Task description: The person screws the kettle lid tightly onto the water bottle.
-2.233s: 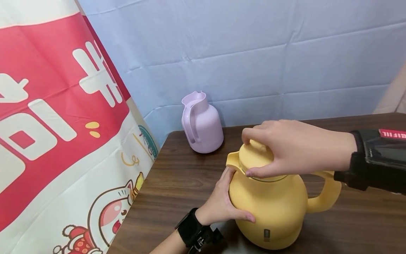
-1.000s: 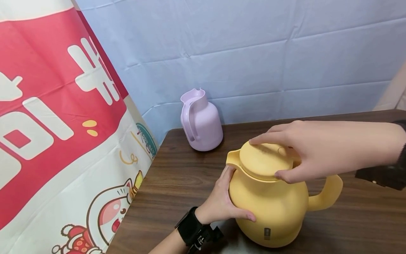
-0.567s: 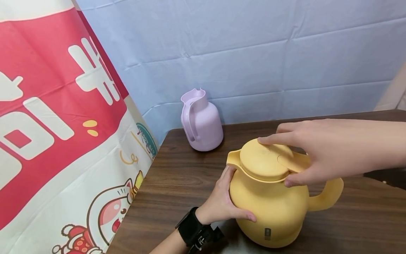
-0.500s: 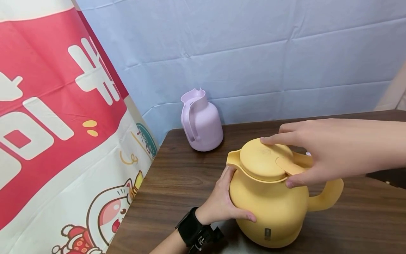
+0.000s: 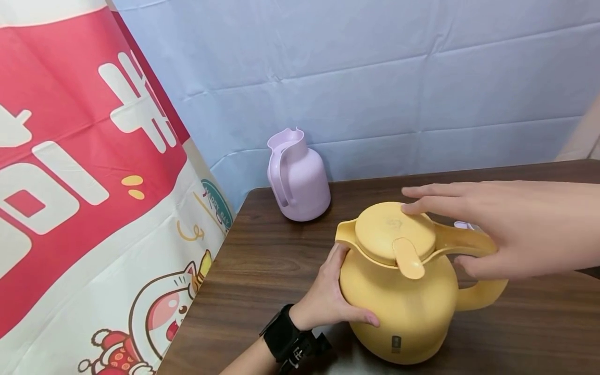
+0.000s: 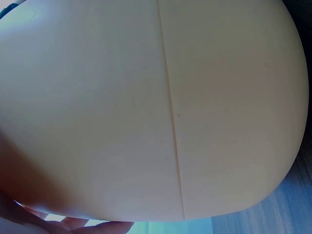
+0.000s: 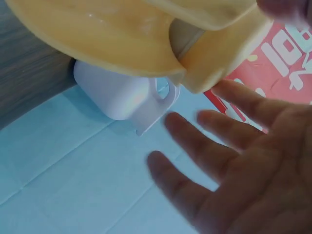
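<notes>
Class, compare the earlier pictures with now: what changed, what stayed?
The right hand has opened, loosening its grip on the lid, and moved right. The tab has swung from pointing right to pointing toward the viewer. The left hand still holds the yellow jug; the purple jug stands where it was.

The round yellow kettle [image 5: 398,307] stands upright on the table [image 5: 258,271], its lid [image 5: 382,224] seated.

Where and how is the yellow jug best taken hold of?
Probably by its handle, coming from the right: it loops out on that side, opposite the spout. The yellow jug stands upright, and the left hand holds its spout side.
</notes>
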`<act>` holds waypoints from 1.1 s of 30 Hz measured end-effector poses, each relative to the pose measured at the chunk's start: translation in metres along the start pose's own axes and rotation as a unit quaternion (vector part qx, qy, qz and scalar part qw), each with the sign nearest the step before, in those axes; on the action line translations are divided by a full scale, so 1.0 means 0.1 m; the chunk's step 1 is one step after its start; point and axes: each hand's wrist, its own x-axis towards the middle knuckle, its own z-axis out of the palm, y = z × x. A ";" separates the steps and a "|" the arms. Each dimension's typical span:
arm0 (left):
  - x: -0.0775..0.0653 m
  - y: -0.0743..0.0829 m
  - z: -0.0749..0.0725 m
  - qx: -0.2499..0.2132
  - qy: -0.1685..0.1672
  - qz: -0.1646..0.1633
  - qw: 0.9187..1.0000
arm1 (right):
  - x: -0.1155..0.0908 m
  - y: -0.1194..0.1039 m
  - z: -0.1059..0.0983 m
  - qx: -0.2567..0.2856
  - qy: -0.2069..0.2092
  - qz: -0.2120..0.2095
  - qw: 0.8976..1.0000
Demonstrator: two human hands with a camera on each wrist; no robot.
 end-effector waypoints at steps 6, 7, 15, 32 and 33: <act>0.00 0.03 0.00 0.016 0.008 -0.003 1.000 | 0.07 -0.09 -0.01 -0.004 0.052 -0.035 0.998; 0.00 0.03 0.00 0.019 0.010 -0.004 1.000 | 0.08 -0.10 0.00 -0.003 0.057 -0.033 0.998; -0.02 0.02 0.00 0.009 0.014 -0.003 1.000 | 0.13 -0.07 0.08 0.000 0.093 -0.059 0.994; 0.05 0.05 -0.01 -0.002 0.010 0.011 1.000 | 0.16 -0.14 0.15 0.002 0.141 -0.107 0.984; 0.05 0.05 -0.01 -0.003 0.010 0.011 1.000 | 0.16 -0.15 0.16 -0.002 0.145 -0.108 0.984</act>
